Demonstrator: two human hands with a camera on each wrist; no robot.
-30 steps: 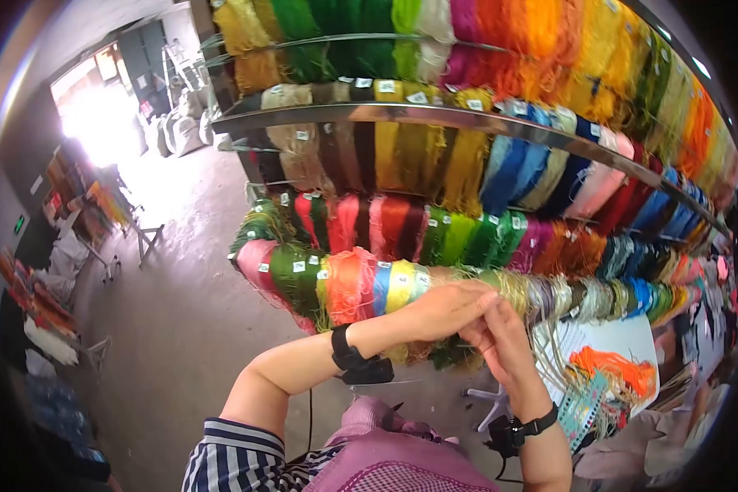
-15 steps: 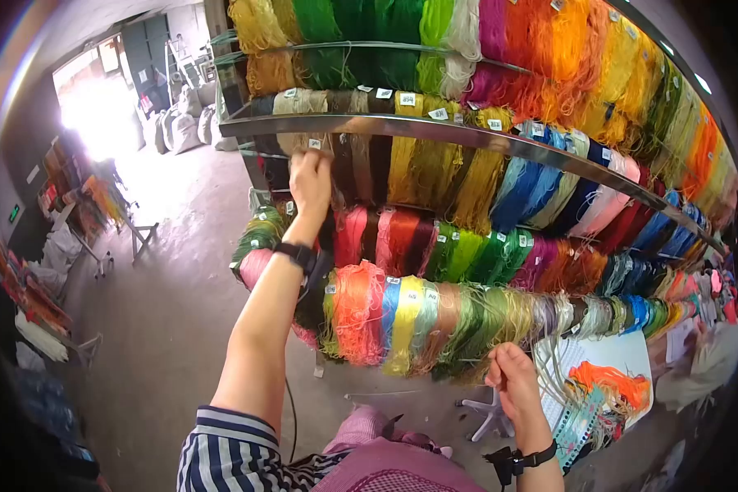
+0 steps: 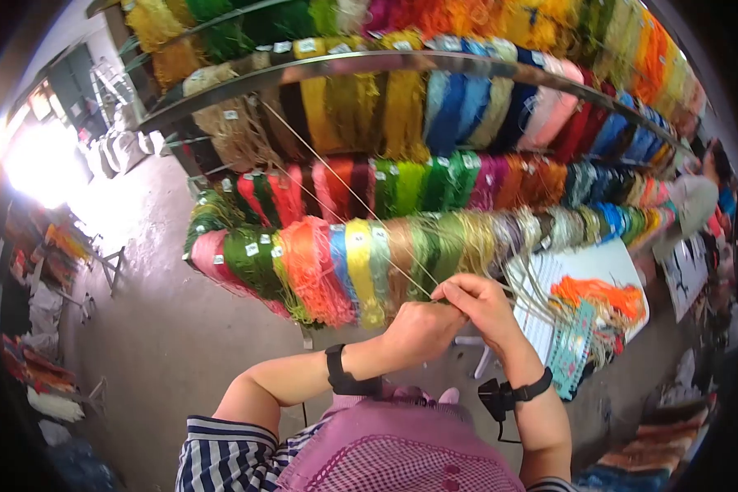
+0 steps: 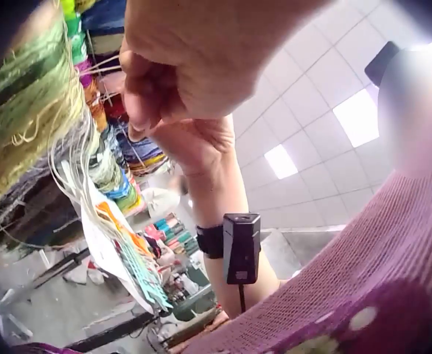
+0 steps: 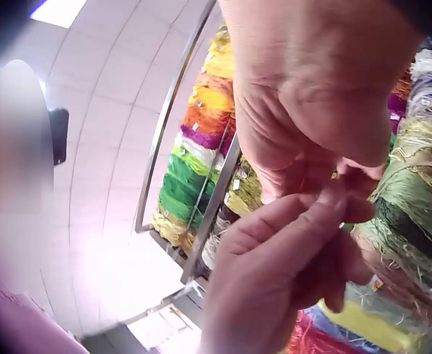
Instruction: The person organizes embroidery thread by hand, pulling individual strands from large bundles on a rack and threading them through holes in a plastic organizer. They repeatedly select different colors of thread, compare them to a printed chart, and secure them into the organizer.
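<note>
Thin pale threads (image 3: pixel 324 164) stretch diagonally from a beige skein (image 3: pixel 225 135) on the rack down to my two hands, which meet in front of the lowest row. My left hand (image 3: pixel 422 332) has its fingers curled and pinches the thread end. Against it, my right hand (image 3: pixel 480 305) pinches the thread with thumb and forefinger. In the right wrist view the left hand's fingers (image 5: pixel 323 228) sit right under the right hand (image 5: pixel 312 103), whose fingertips are partly hidden. The left wrist view has the left hand (image 4: pixel 194 59) overlapping the right (image 4: pixel 201 147).
Rows of colored, tagged skeins (image 3: pixel 328 262) hang on a rack with a metal rail (image 3: pixel 303 70). To the right lie a white board (image 3: pixel 623 279), an orange thread bundle (image 3: pixel 603 297) and a teal punched card (image 3: pixel 572 348). White sacks (image 3: pixel 119 152) stand by the bright doorway.
A second ago the hands were together; half a second ago the left hand was up at the beige skein, apart from the right. Now it is back at the right hand, with threads drawn out.
</note>
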